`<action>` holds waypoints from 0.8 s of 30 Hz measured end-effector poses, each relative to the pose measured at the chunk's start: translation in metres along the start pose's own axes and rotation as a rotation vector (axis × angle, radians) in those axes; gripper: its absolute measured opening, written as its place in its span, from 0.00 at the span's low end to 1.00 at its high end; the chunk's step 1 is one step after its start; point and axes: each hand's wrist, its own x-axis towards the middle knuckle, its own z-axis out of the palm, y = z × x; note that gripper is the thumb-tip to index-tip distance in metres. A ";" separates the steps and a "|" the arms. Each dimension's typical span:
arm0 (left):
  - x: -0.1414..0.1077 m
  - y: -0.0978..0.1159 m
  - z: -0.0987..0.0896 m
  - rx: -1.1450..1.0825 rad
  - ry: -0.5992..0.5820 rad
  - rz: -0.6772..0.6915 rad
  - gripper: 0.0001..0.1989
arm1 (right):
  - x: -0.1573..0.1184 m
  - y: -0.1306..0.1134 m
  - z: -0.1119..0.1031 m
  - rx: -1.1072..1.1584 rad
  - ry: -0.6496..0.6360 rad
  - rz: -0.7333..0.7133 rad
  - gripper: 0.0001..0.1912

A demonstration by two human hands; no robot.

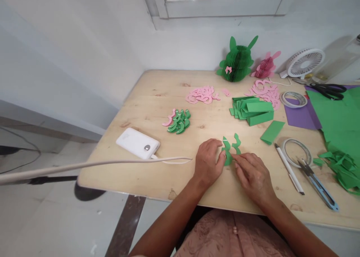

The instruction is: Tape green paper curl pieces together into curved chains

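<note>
A wavy green paper cutout (227, 160) lies on the table between my two hands. My left hand (207, 160) rests on its left side, fingers curled and the thumb pressing its edge. From the right, my right hand (254, 176) pinches the same cutout's edge with thumb and fingers together. A second wavy green piece (237, 141) lies just beyond my right fingertips. Farther left sits a small pile of curved green cutouts (180, 121) with white strips on them, a pink cutout (169, 119) beside it.
Folded green paper strips (251, 110) and pink cutouts (203, 94) lie behind my hands. On the right are a tape roll (284, 152), a pen (289, 169), and a blue cutter (319, 185). A white power bank (137, 142) with a cable lies left. Paper figures (239, 63) stand at the wall.
</note>
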 end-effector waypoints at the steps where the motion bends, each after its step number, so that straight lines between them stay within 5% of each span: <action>1: 0.000 0.002 -0.002 -0.042 -0.014 -0.048 0.09 | -0.001 0.000 -0.001 0.026 0.000 0.019 0.13; 12: -0.005 0.033 -0.025 -0.920 -0.114 -0.621 0.06 | 0.007 -0.016 -0.018 0.443 -0.010 0.362 0.11; 24: -0.021 0.042 -0.024 -0.936 -0.072 -0.688 0.07 | 0.018 -0.031 -0.018 0.706 -0.069 0.597 0.11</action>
